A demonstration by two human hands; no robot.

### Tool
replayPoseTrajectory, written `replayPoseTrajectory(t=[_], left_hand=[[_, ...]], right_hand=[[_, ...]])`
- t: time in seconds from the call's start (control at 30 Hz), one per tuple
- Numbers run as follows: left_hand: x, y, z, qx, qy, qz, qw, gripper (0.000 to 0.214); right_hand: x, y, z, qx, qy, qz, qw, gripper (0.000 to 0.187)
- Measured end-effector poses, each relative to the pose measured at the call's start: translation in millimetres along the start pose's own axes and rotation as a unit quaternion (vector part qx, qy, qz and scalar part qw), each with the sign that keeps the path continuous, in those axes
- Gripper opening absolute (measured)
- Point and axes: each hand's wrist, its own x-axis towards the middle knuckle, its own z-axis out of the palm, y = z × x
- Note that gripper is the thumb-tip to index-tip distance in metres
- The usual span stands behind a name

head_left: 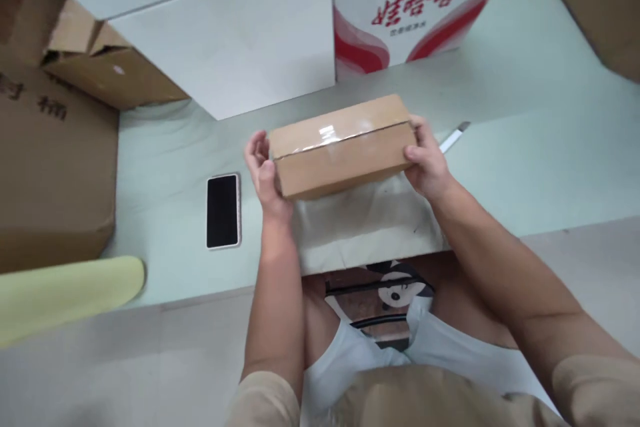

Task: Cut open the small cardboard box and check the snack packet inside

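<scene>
Between my two hands is a small brown cardboard box (345, 163), held tilted above the table, with shiny clear tape along the seam of the side facing me. My left hand (267, 177) grips its left end, thumb on the near side and fingers behind. At the right end, my right hand (425, 157) clasps it with the thumb on the near face. Just beyond my right hand a box cutter (454, 137) with a white handle lies on the table. A phone (223, 211) with a dark screen rests left of my left hand.
The table (565, 160) has a pale green top. White boxes stand at the back, one a carton (415, 13) with red lettering. Large brown cartons (55, 167) fill the left side, another brown box (595, 0) the far right. A yellow-green rounded object (75, 290) juts in at lower left.
</scene>
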Motion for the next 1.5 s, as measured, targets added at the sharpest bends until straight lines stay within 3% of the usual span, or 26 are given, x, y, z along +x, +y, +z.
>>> replayPoseTrajectory(t=[0.1, 0.17, 0.27, 0.37, 0.47, 0.57, 0.67, 0.73, 0.83, 0.93, 1.03, 1.13, 1.2, 1.27, 1.33, 1.4, 1.5], left_hand=[[-2, 9, -1.0, -0.025, -0.078, -0.013, 0.997, 0.070], [-2, 12, -2.5, -0.025, -0.095, -0.021, 0.995, 0.069], [-3, 12, -3.6, 0.007, -0.083, -0.017, 0.996, 0.068], [-3, 10, -2.9, 0.004, -0.078, -0.014, 0.997, 0.065], [-3, 9, -3.6, -0.012, -0.090, -0.016, 0.996, 0.063], [-3, 8, -6.7, 0.022, -0.105, -0.018, 0.994, 0.071], [-5, 7, -9.7, 0.052, -0.116, -0.015, 0.992, 0.083], [-6, 6, -10.6, 0.052, -0.122, -0.017, 0.991, 0.085], [-7, 6, -10.6, 0.033, -0.129, -0.030, 0.991, 0.084], [-9, 10, -9.8, 0.027, -0.135, -0.047, 0.989, 0.082], [-13, 15, -8.1, 0.031, -0.140, -0.071, 0.987, 0.082], [-18, 18, -4.6, 0.028, -0.146, -0.096, 0.984, 0.081], [-21, 18, -1.4, 0.027, -0.150, -0.103, 0.983, 0.080], [-24, 18, 1.9, 0.022, -0.151, -0.106, 0.983, 0.079], [-25, 17, 4.8, 0.008, -0.149, -0.109, 0.983, 0.078], [-27, 15, 7.1, -0.008, -0.146, -0.109, 0.983, 0.075], [-28, 14, 9.3, -0.024, -0.132, -0.101, 0.986, 0.071]], right_hand=[[-5, -1, -1, 0.026, -0.060, 0.003, 0.998, 0.092], [-8, -2, -6, 0.030, -0.063, 0.010, 0.997, 0.093], [-11, -1, -25, -0.090, 0.045, 0.058, 0.993, 0.070], [-11, 3, -50, -0.326, 0.146, 0.155, 0.921, 0.044], [-11, 11, -68, -0.455, 0.112, 0.243, 0.850, 0.044], [-11, 20, -75, -0.481, 0.098, 0.270, 0.828, 0.045], [-9, 26, -76, -0.456, 0.135, 0.252, 0.843, 0.044], [-4, 25, -73, -0.390, 0.166, 0.227, 0.877, 0.040], [7, 5, -64, -0.169, 0.207, 0.181, 0.946, 0.042], [10, -38, -57, 0.033, 0.200, 0.117, 0.972, 0.049], [0, -84, -49, 0.076, 0.152, 0.045, 0.984, 0.042], [-13, -109, -34, 0.058, 0.115, -0.043, 0.991, 0.025], [-18, -110, -22, 0.085, 0.070, -0.105, 0.988, 0.036], [-20, -104, -11, 0.134, -0.009, -0.110, 0.985, 0.042], [-21, -97, -5, 0.166, -0.078, -0.073, 0.980, 0.041], [-21, -92, -5, 0.172, -0.110, -0.065, 0.977, 0.037], [-22, -91, -9, 0.115, -0.144, -0.147, 0.972, 0.023]])
